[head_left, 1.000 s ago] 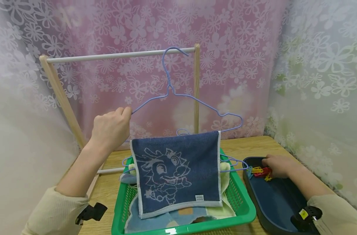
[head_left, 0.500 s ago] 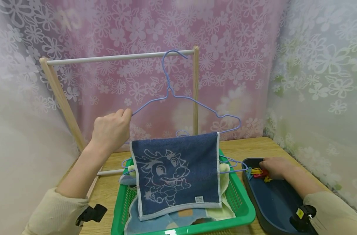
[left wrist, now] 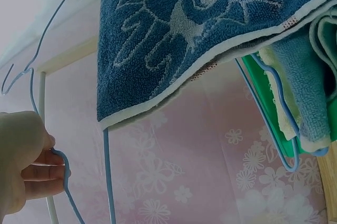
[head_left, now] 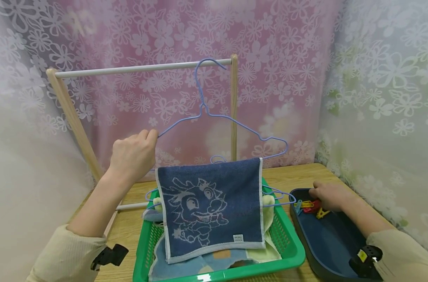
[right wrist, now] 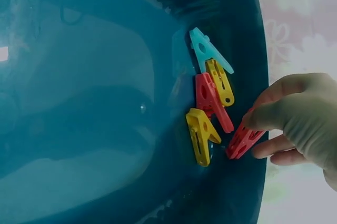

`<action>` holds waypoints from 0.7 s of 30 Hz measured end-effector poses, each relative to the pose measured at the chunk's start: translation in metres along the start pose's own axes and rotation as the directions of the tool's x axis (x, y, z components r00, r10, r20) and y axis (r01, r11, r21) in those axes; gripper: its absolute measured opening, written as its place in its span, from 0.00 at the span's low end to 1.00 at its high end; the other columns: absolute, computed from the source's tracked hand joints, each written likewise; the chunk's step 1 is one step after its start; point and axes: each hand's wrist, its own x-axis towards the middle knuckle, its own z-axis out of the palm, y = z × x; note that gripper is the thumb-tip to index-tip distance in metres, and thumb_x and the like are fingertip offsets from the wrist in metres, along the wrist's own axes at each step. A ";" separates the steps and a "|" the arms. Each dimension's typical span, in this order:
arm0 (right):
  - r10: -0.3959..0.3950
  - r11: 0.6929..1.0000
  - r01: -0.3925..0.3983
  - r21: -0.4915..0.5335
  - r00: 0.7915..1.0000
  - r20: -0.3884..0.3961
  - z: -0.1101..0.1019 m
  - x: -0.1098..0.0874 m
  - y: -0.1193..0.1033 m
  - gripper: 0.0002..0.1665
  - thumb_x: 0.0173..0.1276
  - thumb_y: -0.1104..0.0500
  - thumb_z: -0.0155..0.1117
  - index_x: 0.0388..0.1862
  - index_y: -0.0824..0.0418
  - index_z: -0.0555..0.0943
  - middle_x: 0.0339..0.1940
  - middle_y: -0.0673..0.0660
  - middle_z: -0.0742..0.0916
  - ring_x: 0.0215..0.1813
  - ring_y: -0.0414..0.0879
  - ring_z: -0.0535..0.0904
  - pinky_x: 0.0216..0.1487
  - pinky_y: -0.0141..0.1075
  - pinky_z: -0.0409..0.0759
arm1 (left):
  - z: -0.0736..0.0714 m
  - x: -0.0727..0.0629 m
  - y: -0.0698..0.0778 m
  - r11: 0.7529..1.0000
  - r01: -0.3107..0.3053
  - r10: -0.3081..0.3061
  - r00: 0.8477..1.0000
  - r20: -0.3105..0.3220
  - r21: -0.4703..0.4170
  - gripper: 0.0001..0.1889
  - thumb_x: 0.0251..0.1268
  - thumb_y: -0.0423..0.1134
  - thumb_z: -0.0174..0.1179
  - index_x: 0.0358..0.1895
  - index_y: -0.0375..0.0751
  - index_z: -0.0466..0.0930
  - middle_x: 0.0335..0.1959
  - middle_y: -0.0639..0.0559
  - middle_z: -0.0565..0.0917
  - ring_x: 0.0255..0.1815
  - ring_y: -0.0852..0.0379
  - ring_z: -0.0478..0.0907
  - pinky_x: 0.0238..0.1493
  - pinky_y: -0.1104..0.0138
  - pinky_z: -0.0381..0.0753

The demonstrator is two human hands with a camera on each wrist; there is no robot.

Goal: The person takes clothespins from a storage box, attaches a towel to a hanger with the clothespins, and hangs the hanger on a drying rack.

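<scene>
Left hand: above the basket's left side; its fingers [left wrist: 47, 173] are curled tightly round one shoulder of the blue hanger, with no gap left in the grip.
Right hand [right wrist: 303, 118]: to the right of the basket, at the tray's far end; thumb and fingers are drawn together in a narrow pinch on a red clothespin [right wrist: 246, 138].
Hanger [head_left: 202, 102]: upright above the basket, hook at the top; the hook overlaps the rack's rail in the head view, and whether the two touch I cannot tell.
Towel [head_left: 214, 207]: dark blue with pale edging, a cartoon figure and a small white label; it is folded over the hanger's lower bar and hangs in front of much of the basket.
Other clothespins: right of the basket, in the tray near the pinched one; a second red one [right wrist: 210, 97], two yellow ones [right wrist: 200, 134] and a light blue one [right wrist: 202, 50].
Tray [head_left: 331, 243]: dark blue, with rounded corners; just beside the basket on its right.
Basket [head_left: 295, 256]: green, with perforated sides; it contains pale blue and yellow-green cloths [head_left: 267, 256], and more blue hanger ends [head_left: 292, 200] poke past its sides.
Rack [head_left: 143, 67]: wooden posts and a white rail; behind the basket and to its left.
Table [head_left: 302, 172]: wood-grained, under the basket.
Curtain [head_left: 186, 31]: pink with white flowers; beyond the basket.
</scene>
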 end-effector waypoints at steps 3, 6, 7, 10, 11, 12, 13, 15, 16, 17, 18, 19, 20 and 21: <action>-0.024 1.000 0.024 -0.007 0.998 -0.064 -0.004 0.000 0.001 0.19 0.48 0.67 0.69 0.19 0.51 0.67 0.23 0.48 0.64 0.18 0.39 0.57 0.19 0.32 0.57 | 0.000 0.000 0.000 1.000 -0.005 0.005 1.000 -0.006 0.007 0.08 0.49 0.21 0.52 0.23 0.34 0.66 0.14 0.46 0.67 0.08 0.55 0.56 0.07 0.65 0.56; -0.060 0.998 0.056 -0.032 0.988 -0.141 -0.007 0.001 0.002 0.20 0.46 0.69 0.67 0.18 0.50 0.65 0.22 0.47 0.63 0.18 0.38 0.55 0.19 0.32 0.54 | 0.000 0.000 0.001 1.000 -0.008 0.008 1.000 -0.011 0.009 0.08 0.49 0.20 0.52 0.23 0.35 0.66 0.14 0.46 0.67 0.08 0.55 0.56 0.07 0.65 0.56; -0.068 0.997 0.062 -0.043 0.985 -0.160 -0.008 0.001 0.002 0.20 0.46 0.69 0.66 0.18 0.50 0.65 0.22 0.47 0.63 0.17 0.38 0.54 0.19 0.32 0.54 | 0.000 0.000 0.001 1.000 -0.008 0.009 1.000 -0.012 0.008 0.08 0.50 0.20 0.52 0.23 0.34 0.66 0.14 0.46 0.67 0.08 0.55 0.56 0.07 0.65 0.55; -0.084 0.996 0.075 -0.054 0.976 -0.200 -0.010 0.001 0.002 0.19 0.49 0.69 0.66 0.19 0.50 0.67 0.22 0.47 0.62 0.16 0.38 0.53 0.18 0.31 0.53 | 0.000 0.000 0.001 1.000 -0.007 0.007 1.000 -0.010 0.006 0.07 0.50 0.21 0.52 0.23 0.34 0.66 0.14 0.46 0.68 0.08 0.55 0.56 0.07 0.65 0.56; -0.089 0.995 0.078 -0.058 0.973 -0.214 -0.011 0.002 0.001 0.18 0.49 0.68 0.66 0.20 0.50 0.67 0.22 0.47 0.62 0.16 0.38 0.53 0.17 0.30 0.54 | 0.000 0.000 0.001 1.000 -0.007 0.007 1.000 -0.009 0.006 0.07 0.50 0.21 0.52 0.23 0.34 0.67 0.14 0.46 0.68 0.08 0.55 0.56 0.07 0.65 0.56; -0.095 0.995 0.084 -0.056 0.969 -0.229 -0.012 0.002 0.001 0.17 0.50 0.68 0.66 0.20 0.50 0.68 0.22 0.47 0.63 0.16 0.37 0.53 0.17 0.30 0.54 | 0.000 0.000 0.001 1.000 -0.007 0.007 1.000 -0.008 0.006 0.07 0.50 0.21 0.52 0.23 0.34 0.67 0.14 0.45 0.69 0.08 0.55 0.57 0.07 0.65 0.56; -0.100 0.994 0.089 -0.058 0.963 -0.250 -0.013 0.003 0.000 0.17 0.50 0.68 0.66 0.21 0.50 0.68 0.23 0.47 0.63 0.16 0.37 0.53 0.16 0.30 0.54 | 0.000 0.000 0.001 1.000 -0.007 0.007 1.000 -0.008 0.005 0.07 0.50 0.21 0.53 0.24 0.34 0.67 0.15 0.45 0.69 0.08 0.55 0.57 0.07 0.65 0.56; -0.123 0.992 0.110 -0.058 0.944 -0.305 -0.016 0.005 -0.001 0.17 0.50 0.68 0.65 0.22 0.51 0.68 0.23 0.47 0.63 0.16 0.36 0.52 0.16 0.29 0.53 | 0.000 0.000 0.001 1.000 -0.007 0.007 1.000 -0.008 0.005 0.07 0.50 0.21 0.53 0.24 0.34 0.67 0.15 0.45 0.69 0.08 0.55 0.57 0.07 0.65 0.56; -0.130 0.991 0.118 -0.057 0.936 -0.328 -0.018 0.006 -0.002 0.16 0.50 0.68 0.65 0.22 0.51 0.68 0.23 0.46 0.64 0.17 0.35 0.51 0.16 0.29 0.53 | 0.000 0.000 0.001 1.000 -0.008 0.008 1.000 -0.008 0.006 0.07 0.50 0.21 0.53 0.23 0.34 0.67 0.14 0.46 0.68 0.08 0.55 0.57 0.07 0.65 0.56; -0.139 0.990 0.127 -0.057 0.925 -0.354 -0.019 0.007 -0.002 0.13 0.57 0.64 0.62 0.23 0.51 0.68 0.24 0.46 0.64 0.17 0.35 0.51 0.16 0.28 0.53 | 0.000 0.000 0.001 1.000 -0.008 0.008 1.000 -0.010 0.006 0.07 0.49 0.21 0.53 0.23 0.34 0.67 0.14 0.46 0.68 0.08 0.55 0.56 0.07 0.65 0.55; -0.145 0.989 0.132 -0.060 0.914 -0.378 -0.021 0.008 -0.003 0.11 0.65 0.59 0.57 0.24 0.51 0.68 0.24 0.46 0.64 0.17 0.34 0.52 0.16 0.28 0.52 | 0.000 0.000 0.001 1.000 -0.009 0.009 1.000 -0.011 0.006 0.08 0.49 0.20 0.52 0.23 0.34 0.66 0.14 0.46 0.68 0.09 0.55 0.56 0.07 0.65 0.55; -0.152 0.988 0.137 -0.067 0.903 -0.402 -0.022 0.009 -0.004 0.12 0.70 0.55 0.51 0.24 0.51 0.68 0.24 0.46 0.64 0.18 0.34 0.52 0.16 0.28 0.52 | 0.001 0.000 0.001 1.000 -0.011 0.011 1.000 -0.013 0.007 0.08 0.49 0.20 0.52 0.23 0.35 0.66 0.14 0.46 0.67 0.09 0.55 0.56 0.08 0.66 0.54; -0.159 0.987 0.144 -0.067 0.892 -0.422 -0.024 0.010 -0.004 0.16 0.74 0.50 0.44 0.25 0.52 0.69 0.24 0.46 0.64 0.18 0.34 0.52 0.16 0.28 0.52 | 0.001 0.000 0.001 1.000 -0.013 0.013 1.000 -0.015 0.009 0.08 0.48 0.20 0.52 0.23 0.35 0.66 0.14 0.46 0.67 0.09 0.56 0.55 0.08 0.66 0.54; -0.165 0.986 0.150 -0.069 0.884 -0.438 -0.026 0.011 -0.005 0.20 0.75 0.47 0.37 0.26 0.52 0.69 0.25 0.46 0.65 0.19 0.34 0.53 0.16 0.28 0.53 | 0.001 0.000 0.001 1.000 -0.016 0.016 1.000 -0.017 0.011 0.08 0.48 0.20 0.52 0.22 0.35 0.66 0.14 0.47 0.67 0.09 0.56 0.55 0.08 0.66 0.54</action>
